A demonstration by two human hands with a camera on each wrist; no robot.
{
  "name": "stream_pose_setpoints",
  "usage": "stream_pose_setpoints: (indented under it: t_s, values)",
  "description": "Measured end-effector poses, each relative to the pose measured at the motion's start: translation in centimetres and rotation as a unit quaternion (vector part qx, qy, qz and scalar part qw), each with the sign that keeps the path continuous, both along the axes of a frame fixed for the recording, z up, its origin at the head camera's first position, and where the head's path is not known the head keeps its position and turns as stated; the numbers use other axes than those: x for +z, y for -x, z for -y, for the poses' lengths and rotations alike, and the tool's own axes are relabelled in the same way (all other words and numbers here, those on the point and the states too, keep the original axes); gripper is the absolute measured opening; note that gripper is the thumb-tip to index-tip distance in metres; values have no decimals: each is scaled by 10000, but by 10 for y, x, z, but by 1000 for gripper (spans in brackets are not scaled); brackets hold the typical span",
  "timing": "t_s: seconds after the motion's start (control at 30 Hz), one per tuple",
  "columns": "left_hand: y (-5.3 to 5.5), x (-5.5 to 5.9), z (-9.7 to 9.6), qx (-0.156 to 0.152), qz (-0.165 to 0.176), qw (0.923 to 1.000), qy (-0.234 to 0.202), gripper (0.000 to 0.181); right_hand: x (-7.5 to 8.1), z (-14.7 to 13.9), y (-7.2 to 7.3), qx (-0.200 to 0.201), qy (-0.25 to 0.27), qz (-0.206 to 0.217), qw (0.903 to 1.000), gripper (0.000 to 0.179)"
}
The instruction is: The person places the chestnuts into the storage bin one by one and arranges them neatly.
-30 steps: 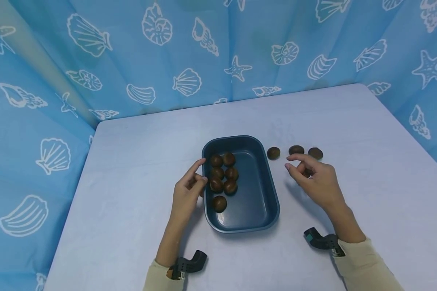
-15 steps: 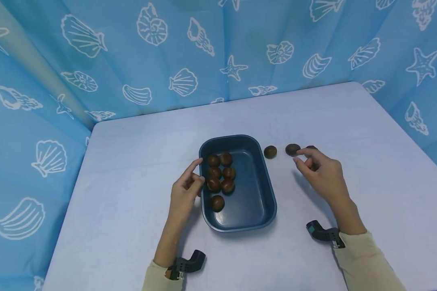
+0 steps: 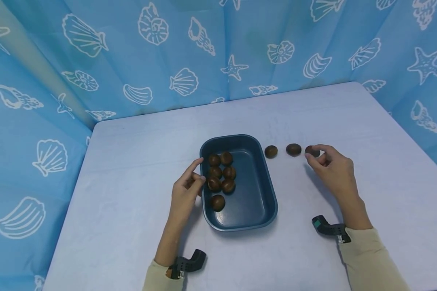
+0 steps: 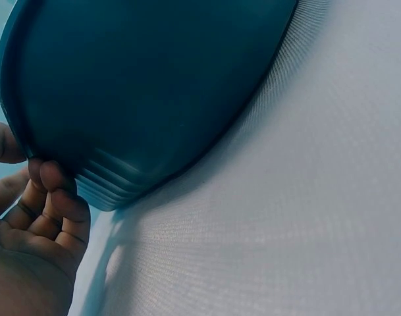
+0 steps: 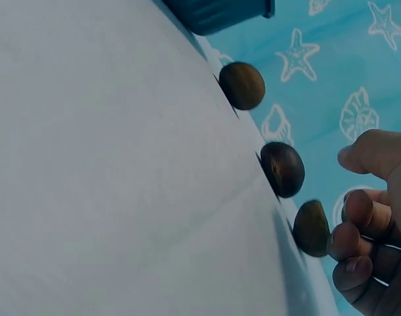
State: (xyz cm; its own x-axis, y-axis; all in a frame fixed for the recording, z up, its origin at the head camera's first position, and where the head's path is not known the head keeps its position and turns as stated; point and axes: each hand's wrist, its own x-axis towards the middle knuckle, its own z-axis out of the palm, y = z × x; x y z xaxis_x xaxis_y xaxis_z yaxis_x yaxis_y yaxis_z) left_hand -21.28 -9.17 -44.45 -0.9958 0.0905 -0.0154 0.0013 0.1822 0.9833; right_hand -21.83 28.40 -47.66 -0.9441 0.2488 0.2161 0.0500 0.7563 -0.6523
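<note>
A dark blue rectangular tray (image 3: 255,194) stands mid-table, with several brown chestnuts (image 3: 217,203) grouped along its left side. My left hand (image 3: 185,190) holds its left rim; in the left wrist view, fingertips (image 4: 55,176) lie against the outer wall (image 4: 154,99). To the tray's right, three loose chestnuts make a row: a left one (image 3: 271,151), a middle one (image 3: 293,149) and a right one (image 3: 312,151). My right hand (image 3: 333,167) hovers at the right one, thumb and index finger parted around it. In the right wrist view that chestnut (image 5: 311,229) still sits on the cloth.
A white cloth (image 3: 138,161) covers the table. Blue curtains (image 3: 204,48) with white shell prints hang behind and at both sides. Black wrist-worn cameras sit on the left wrist (image 3: 189,262) and right wrist (image 3: 329,228).
My right hand has moved right along the row, from beside the middle chestnut to the right one. The left hand stays on the tray, and the chestnuts in it keep their places.
</note>
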Motion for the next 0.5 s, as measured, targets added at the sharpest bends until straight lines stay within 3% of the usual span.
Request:
stream_pose_setpoints:
  t_s: [0.5]
  values:
    - [0, 0, -1, 7, 25, 10000, 59, 47, -6, -13, 5, -92, -53, 531, 9985, 58]
